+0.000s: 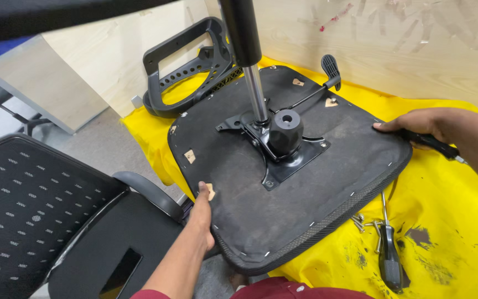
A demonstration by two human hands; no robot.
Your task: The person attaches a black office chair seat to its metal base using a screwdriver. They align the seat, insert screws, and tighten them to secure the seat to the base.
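I see a yellow cloth point(449, 232) covering the work surface. On it lie an upturned chair seat point(316, 182) across the middle, an armrest frame point(186, 66) at the far-left corner, and a screwdriver point(389, 254) with loose screws point(359, 221) near the front edge.

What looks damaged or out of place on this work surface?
The yellow cloth carries dark stains near the black-handled screwdriver. Loose metal screws lie scattered beside the upturned black seat cushion.

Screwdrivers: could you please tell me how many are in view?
2: one screwdriver lies on the yellow cloth beside the seat; the right hand holds another screwdriver. More may be hidden.
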